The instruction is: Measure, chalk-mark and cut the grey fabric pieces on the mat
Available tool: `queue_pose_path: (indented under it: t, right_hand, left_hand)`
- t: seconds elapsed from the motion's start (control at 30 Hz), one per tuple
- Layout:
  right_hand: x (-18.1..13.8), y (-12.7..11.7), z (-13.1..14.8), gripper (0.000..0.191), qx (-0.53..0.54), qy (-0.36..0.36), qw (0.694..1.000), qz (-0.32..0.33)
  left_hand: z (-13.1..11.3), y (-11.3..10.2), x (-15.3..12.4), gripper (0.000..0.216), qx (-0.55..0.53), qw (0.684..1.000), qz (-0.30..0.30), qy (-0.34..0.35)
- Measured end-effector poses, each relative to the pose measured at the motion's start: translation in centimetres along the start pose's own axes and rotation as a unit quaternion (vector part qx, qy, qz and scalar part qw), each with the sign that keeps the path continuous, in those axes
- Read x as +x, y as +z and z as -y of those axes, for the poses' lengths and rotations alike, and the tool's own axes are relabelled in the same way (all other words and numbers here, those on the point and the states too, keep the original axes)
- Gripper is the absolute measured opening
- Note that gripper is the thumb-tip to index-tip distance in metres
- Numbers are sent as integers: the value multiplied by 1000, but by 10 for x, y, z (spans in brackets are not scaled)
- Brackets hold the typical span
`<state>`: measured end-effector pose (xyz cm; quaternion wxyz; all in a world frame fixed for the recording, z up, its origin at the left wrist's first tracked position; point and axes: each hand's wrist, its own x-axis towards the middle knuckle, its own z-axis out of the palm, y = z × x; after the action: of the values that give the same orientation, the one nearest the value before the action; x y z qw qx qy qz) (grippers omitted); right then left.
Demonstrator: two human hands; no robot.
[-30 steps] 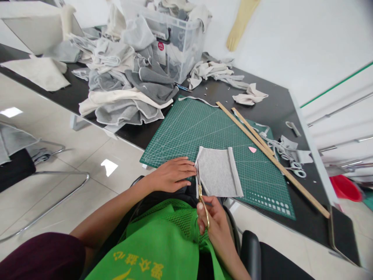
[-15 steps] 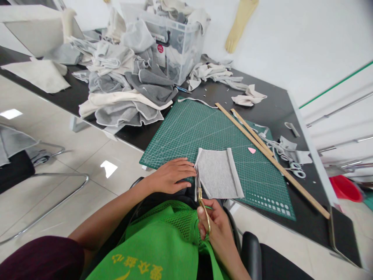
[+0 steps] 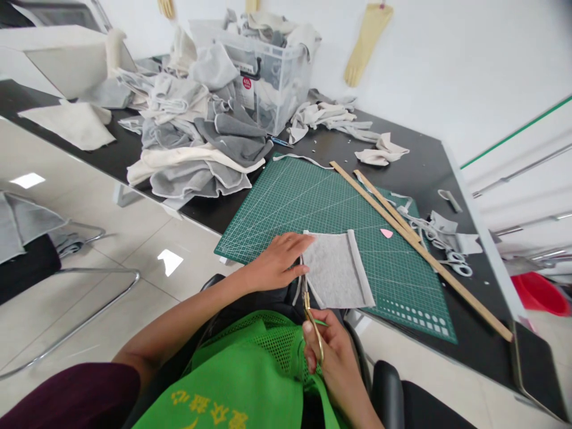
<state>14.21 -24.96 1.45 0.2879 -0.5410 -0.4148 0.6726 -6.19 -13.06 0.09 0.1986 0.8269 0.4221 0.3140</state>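
A squarish piece of light grey fabric (image 3: 334, 273) lies on the green cutting mat (image 3: 286, 202), its lower edge reaching past the mat's front edge. Scissors (image 3: 307, 302) with gold handles are in my right hand (image 3: 333, 345), fingers wrapped round the handle loops. Their blades point away from me along the left edge of the fabric, where a thin strip hangs apart from it. My left hand (image 3: 279, 262) rests over that left edge, fingers stretched out and thumb apart, close to the blades. Its fingertips cover the fabric's upper left part and hide the blade tips.
Two wooden rulers (image 3: 420, 250) cross the mat's right side, near a pink triangular chalk (image 3: 386, 233). Beyond lie white-handled scissors (image 3: 458, 262) among scraps. A fabric pile (image 3: 201, 143) and a clear plastic bin (image 3: 286, 83) stand at the back left. A dark tablet-like object (image 3: 538, 366) sits front right.
My left hand has moved slightly up and right, its fingers now further over the fabric's edge. My right hand keeps the scissors in nearly the same place. The view has tilted slightly.
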Motion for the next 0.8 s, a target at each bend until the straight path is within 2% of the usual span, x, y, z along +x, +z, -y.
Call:
queue_pose_path:
  t: [0.1,0.2,0.4,0.5,0.8]
  right_hand:
    - [0,-2,2,42,0,1,1000,3]
    - [0,-4,2,44,7,3,1000,6]
    - [1,-9,0,43,14,6,1000,20]
    - [1,-11,1,44,5,11,1000,27]
    - [1,-22,5,44,-16,17,999,45]
  left_hand:
    - [2,1,2,54,21,999,35,18]
    - [9,3,3,43,13,999,32,9]
    - [24,2,1,20,4,1000,-28,-1]
    - [25,3,-3,19,12,999,-35,-12]
    - [19,2,-3,20,49,998,14,-28]
